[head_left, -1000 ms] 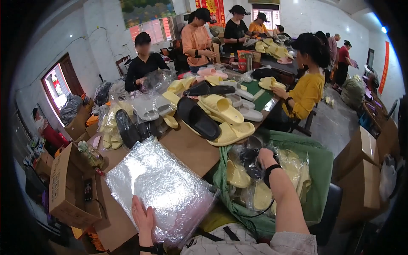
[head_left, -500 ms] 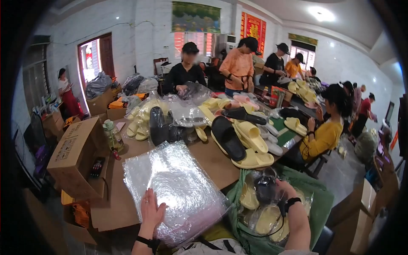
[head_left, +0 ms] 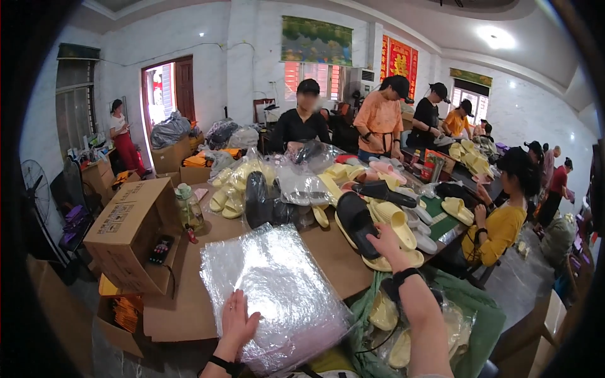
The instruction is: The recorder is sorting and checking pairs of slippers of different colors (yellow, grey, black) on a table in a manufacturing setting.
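My left hand [head_left: 239, 318] lies flat with fingers spread on a stack of shiny clear plastic bags [head_left: 283, 277] at the table's near edge. My right hand [head_left: 386, 244] reaches over to the slipper pile and grips the near end of a black slipper [head_left: 355, 220]; its fingertips are partly hidden. Pale yellow slippers [head_left: 392, 220] lie against that black one. Below my right forearm, a green sack [head_left: 485, 299] holds bagged yellow slippers [head_left: 382, 313].
On the left stand an open cardboard box [head_left: 129, 230] with a black phone-like device [head_left: 162, 250] inside and a green-lidded bottle [head_left: 188, 208]. Bagged slippers [head_left: 258, 201] are heaped beyond the bags. A person in yellow [head_left: 501, 230] sits at right; several others work farther back.
My right hand has left a dark bagged item in the green sack and moved up to the black slipper on the table. My left hand stays on the bags. The view has shifted slightly.
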`<move>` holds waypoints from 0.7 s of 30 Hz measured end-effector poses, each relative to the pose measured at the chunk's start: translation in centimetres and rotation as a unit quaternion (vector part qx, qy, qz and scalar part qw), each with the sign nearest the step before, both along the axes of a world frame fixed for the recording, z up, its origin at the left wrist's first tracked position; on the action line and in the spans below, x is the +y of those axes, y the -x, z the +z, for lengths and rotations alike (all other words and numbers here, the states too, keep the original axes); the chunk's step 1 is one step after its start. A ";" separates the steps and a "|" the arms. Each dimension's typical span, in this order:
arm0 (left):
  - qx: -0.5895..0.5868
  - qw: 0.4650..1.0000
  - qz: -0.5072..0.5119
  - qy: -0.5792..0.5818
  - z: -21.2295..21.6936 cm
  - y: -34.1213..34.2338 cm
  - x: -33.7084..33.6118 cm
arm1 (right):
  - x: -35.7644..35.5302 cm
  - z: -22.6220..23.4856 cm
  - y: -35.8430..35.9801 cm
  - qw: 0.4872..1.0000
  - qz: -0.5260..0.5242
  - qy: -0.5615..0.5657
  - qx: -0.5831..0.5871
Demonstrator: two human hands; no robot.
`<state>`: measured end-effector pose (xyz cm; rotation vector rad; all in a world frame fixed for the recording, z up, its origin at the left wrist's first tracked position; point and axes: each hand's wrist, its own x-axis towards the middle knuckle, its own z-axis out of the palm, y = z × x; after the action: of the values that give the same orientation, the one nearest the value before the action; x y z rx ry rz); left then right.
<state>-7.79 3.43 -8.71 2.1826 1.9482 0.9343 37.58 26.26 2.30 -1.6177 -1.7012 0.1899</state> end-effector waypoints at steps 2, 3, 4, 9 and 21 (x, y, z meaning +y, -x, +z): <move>-0.011 1.000 0.004 0.012 0.8 -0.7 0.2 | 3.1 -1.3 0.3 0.989 -0.068 -0.068 -0.114; -0.012 1.000 -0.001 0.014 0.6 -0.5 -0.1 | 4.1 -1.1 1.1 0.990 -0.084 -0.057 -0.100; -0.012 1.000 -0.006 0.017 0.5 -0.4 -0.2 | 5.0 -0.9 1.8 0.990 -0.100 -0.046 -0.087; -0.013 1.000 -0.003 0.002 0.0 -0.3 -0.8 | 7.6 -0.4 4.6 0.953 -0.216 -0.029 -0.210; 0.002 1.000 -0.009 -0.014 0.5 -0.1 0.2 | 4.6 6.9 8.5 0.931 0.049 -0.329 0.152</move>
<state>-7.67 3.61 -8.17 2.2152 1.9264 0.9608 29.11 30.91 9.16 -0.9500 -1.3973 -0.0805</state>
